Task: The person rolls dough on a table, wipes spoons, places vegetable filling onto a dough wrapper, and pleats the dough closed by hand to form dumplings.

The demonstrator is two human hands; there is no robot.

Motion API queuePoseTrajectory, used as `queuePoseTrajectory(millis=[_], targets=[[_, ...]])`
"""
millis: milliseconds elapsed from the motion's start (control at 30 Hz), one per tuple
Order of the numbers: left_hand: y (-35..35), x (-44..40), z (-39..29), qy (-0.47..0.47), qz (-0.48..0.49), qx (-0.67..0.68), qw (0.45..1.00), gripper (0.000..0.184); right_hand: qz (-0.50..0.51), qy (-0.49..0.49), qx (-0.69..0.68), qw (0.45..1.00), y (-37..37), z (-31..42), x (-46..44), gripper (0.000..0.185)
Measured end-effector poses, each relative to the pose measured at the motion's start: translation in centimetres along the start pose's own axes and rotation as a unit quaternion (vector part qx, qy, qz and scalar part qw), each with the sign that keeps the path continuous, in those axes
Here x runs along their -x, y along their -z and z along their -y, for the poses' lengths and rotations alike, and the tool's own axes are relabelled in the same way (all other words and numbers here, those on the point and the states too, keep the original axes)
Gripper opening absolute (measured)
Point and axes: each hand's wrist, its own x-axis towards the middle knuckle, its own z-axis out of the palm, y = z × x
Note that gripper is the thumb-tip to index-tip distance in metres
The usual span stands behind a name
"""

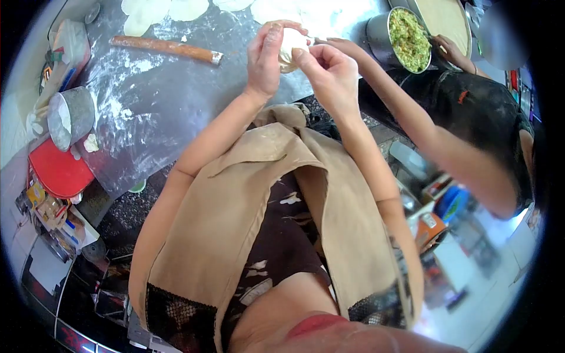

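A small rounded piece of white dough point(292, 45) is raised over the floured metal worktop point(132, 94) in front of me. My left hand point(266, 59) cups it from the left, with its fingers curved round the far side. On the right, my right hand point(333, 73) pinches the dough's near edge between thumb and fingers. Whether the dough has filling inside is hidden. A wooden rolling pin point(168, 49) lies to the left of my hands. Flat dough rounds point(188, 8) are spread along the far edge of the view.
To my right stands a co-worker point(471, 112), one hand near the dough and the other by a metal pot of chopped green filling point(409, 41). A pale tray point(447, 23) is behind it. A metal container point(72, 117) and a red lid-like object point(61, 168) are at left.
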Motion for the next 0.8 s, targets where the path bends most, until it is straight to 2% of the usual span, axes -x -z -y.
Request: queuePoseTrajectory(millis=[67, 133, 167, 200, 267, 300, 333, 400, 433, 500, 533, 600, 667, 733, 800], targets=[[0.6, -0.2, 0.4, 0.024, -0.001, 0.007, 1.000, 0.037, -0.008, 0.020, 0.019, 1.000, -0.1, -0.5, -0.2, 0.024], [1.0, -0.3, 0.3, 0.047, -0.002, 0.014, 0.999, 0.035, -0.015, 0.191, 0.150, 0.970, 0.1, -1.0, -0.5, 0.019], [1.1, -0.2, 0.1, 0.127, 0.004, 0.090, 0.988, 0.035, 0.000, 0.249, 0.198, 0.948, 0.5, -1.1, -0.7, 0.018], [1.3, -0.2, 0.0, 0.205, 0.010, 0.164, 0.965, 0.035, 0.003, 0.250, 0.198, 0.948, 0.9, -0.8, -0.9, 0.018], [1.8, 0.0, -0.1, 0.222, 0.010, 0.162, 0.961, 0.034, 0.117, 0.206, 0.211, 0.948, 1.7, 0.5, -1.1, 0.017], [1.9, 0.1, -0.1, 0.240, 0.011, 0.161, 0.957, 0.034, 0.133, 0.216, 0.253, 0.934, 1.8, 0.8, -1.2, 0.017], [1.9, 0.1, 0.0, 0.240, 0.011, 0.162, 0.957, 0.034, 0.133, 0.215, 0.253, 0.934, 1.7, 0.5, -1.4, 0.017], [2.0, 0.1, 0.0, 0.242, 0.014, 0.164, 0.956, 0.035, 0.087, 0.312, 0.294, 0.899, 1.2, -0.4, -1.8, 0.017], [2.2, 0.1, -0.2, 0.242, 0.013, 0.164, 0.956, 0.035, 0.088, 0.313, 0.294, 0.899, 1.1, -0.4, -1.8, 0.017], [2.4, -0.2, -0.8, 0.291, 0.054, 0.189, 0.936, 0.037, 0.077, 0.384, 0.299, 0.870, 1.2, -0.4, -1.9, 0.016], [2.4, -0.2, -1.0, 0.291, 0.053, 0.189, 0.936, 0.037, 0.078, 0.384, 0.298, 0.870, 1.4, -0.2, -2.2, 0.016], [2.3, -0.3, -1.5, 0.326, 0.045, 0.165, 0.930, 0.043, 0.133, 0.435, 0.314, 0.833, 2.1, 0.5, -2.8, 0.013], [2.5, -0.7, -2.9, 0.354, 0.073, 0.132, 0.923, 0.045, 0.139, 0.408, 0.336, 0.837, 1.9, 0.9, -2.6, 0.012], [2.2, -0.4, -3.5, 0.379, 0.102, 0.100, 0.914, 0.048, 0.077, 0.406, 0.326, 0.850, 1.5, 1.2, -2.6, 0.011], [0.9, 1.0, -4.1, 0.305, -0.061, 0.221, 0.924, 0.052, 0.065, 0.384, 0.310, 0.867, 1.2, 1.3, -2.1, 0.011]])
